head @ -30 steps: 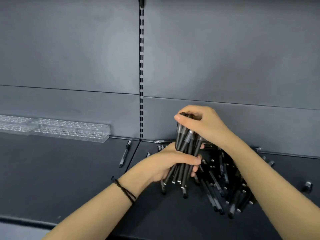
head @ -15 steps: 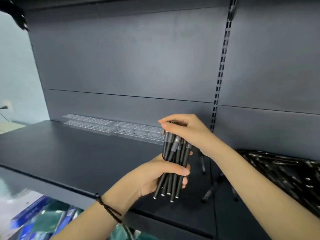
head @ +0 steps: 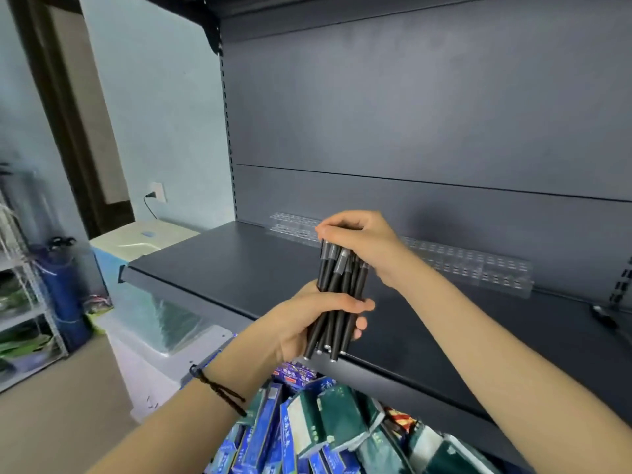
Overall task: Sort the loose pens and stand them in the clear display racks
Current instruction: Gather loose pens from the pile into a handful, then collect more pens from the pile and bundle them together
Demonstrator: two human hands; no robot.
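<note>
Bundle of pens now away from loose pile, carried leftward along shelf. Left hand and right hand bring it in front of clear rack, above shelf's front edge. Pile itself out of frame. View swings left: shelf's left end, wall socket and boxes on lower level come into sight. Slotted post shifts from centre to far right.
</note>
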